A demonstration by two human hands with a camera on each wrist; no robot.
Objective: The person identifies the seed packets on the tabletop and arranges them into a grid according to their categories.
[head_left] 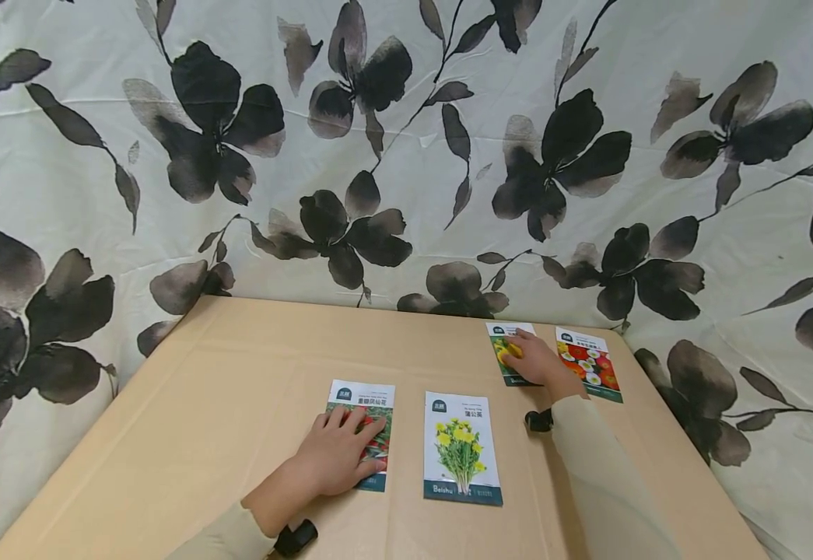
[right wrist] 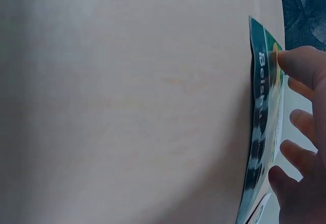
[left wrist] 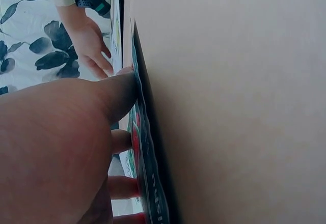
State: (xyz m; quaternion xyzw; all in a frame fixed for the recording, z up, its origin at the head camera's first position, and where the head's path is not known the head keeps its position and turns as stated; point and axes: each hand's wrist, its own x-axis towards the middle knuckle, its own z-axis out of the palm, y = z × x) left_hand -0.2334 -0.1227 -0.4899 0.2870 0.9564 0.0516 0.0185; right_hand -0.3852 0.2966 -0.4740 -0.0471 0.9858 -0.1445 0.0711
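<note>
In the head view my left hand (head_left: 339, 453) lies with spread fingers on a seed packet (head_left: 378, 443) showing red flowers. The left wrist view shows its thumb and fingertips touching that packet's printed face, near the dark bottom band (left wrist: 150, 173). At the back right, my right hand (head_left: 539, 362) reaches over a packet with yellow flowers (head_left: 500, 342), fingertips on its face. In the right wrist view the thumb touches this packet's face near its teal band (right wrist: 259, 96), the other fingers loosely extended.
Between the hands lies a packet with yellow dandelions (head_left: 462, 447). Another packet with red and white flowers (head_left: 591, 362) lies just right of my right hand. All rest on a tan tabletop (head_left: 203, 420). Behind it hangs a white cloth (head_left: 448, 194) with dark flowers.
</note>
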